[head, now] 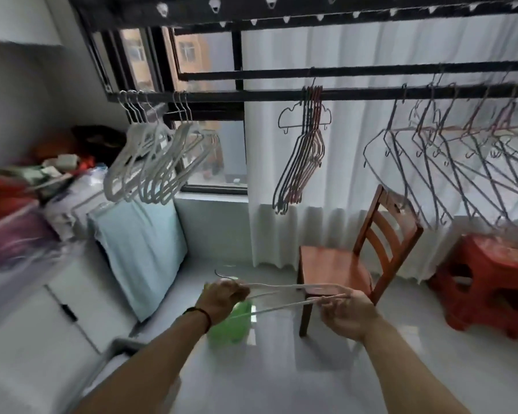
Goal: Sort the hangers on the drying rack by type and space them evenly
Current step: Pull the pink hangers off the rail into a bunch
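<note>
open rail (356, 93) between hanger clusters, chair (335, 264) below

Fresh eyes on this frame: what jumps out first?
Low in the middle, the left hand and right hand hold a thin white plastic hanger flat between them. Above, the black drying-rack bar carries a bunch of white plastic hangers at left, a tight cluster of thin wire hangers mid-bar, and splayed wire hangers at right.

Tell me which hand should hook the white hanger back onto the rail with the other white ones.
Left, probably. The left hand grips the white hanger at its hook end, and the white hangers hang on the rail on that side. The right hand only pinches the far end.
</note>
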